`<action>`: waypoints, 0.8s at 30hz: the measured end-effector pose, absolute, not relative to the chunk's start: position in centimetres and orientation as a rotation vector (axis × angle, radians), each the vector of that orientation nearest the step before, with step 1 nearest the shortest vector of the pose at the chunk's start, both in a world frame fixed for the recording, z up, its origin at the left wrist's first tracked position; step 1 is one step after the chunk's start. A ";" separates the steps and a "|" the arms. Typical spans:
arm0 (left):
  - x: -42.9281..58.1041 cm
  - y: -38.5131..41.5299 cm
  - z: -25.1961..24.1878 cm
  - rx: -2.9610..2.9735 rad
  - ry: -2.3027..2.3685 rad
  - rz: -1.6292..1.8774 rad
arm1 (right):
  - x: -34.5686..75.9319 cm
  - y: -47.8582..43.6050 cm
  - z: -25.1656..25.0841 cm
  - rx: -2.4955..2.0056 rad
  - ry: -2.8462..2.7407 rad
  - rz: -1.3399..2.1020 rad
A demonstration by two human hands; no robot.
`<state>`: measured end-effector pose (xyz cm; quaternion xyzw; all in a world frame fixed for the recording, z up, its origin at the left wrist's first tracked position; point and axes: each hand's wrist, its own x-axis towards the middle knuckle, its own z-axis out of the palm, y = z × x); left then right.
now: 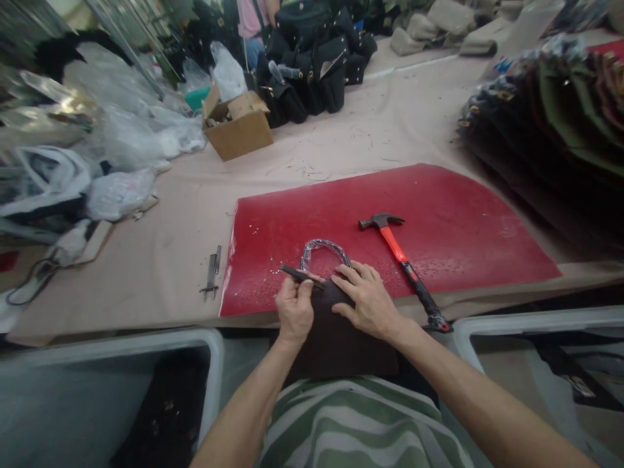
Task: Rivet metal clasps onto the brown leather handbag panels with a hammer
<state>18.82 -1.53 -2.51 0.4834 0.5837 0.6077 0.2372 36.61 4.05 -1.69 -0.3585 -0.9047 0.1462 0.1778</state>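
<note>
At the worktop's (pixel 185 234) near edge, left hand (pixel 295 309) pinches a slim dark metal tool (pixel 290 269); right hand (pixel 365 300) lies spread on a dark-brown panel (pixel 348 354); plastic-wrapped loop handle (pixel 322 243) seems attached, tooling unfinished.

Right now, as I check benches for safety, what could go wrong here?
The slim dark bar-shaped tool in the left hand sits close to the right hand; a slip might hurt it or mark the dark brown flat piece it rests on.

The claw hammer with the orange-and-black handle reaches to the beige-covered table's front edge, near the right forearm; a bump could perhaps knock it off.
</note>
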 end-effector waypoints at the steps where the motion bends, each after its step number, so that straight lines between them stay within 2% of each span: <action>1: 17.7 -1.5 -1.9 1.208 1.599 1.707 | 36.7 4.2 -1.7 -1.013 -2.558 0.422; 5: 10.1 -0.6 0.3 1.125 1.816 1.662 | 37.0 4.5 -1.8 -0.994 -2.529 0.425; 7: 5.1 0.0 1.2 1.201 2.197 1.348 | 37.1 4.6 -2.3 -0.979 -2.507 0.390; 9: 0.3 0.5 1.8 1.204 2.584 0.875 | 37.2 5.0 -3.3 -0.956 -2.491 0.341; 12: -5.5 0.6 2.1 1.067 2.860 0.437 | 37.1 5.7 -5.1 -0.889 -2.461 0.254; 19: -9.6 -0.5 0.6 0.966 2.903 0.119 | 37.1 6.2 -5.8 -0.864 -2.457 0.127; 24: -8.8 1.1 0.6 1.172 2.875 0.147 | 37.0 6.2 -6.0 -0.856 -2.465 0.120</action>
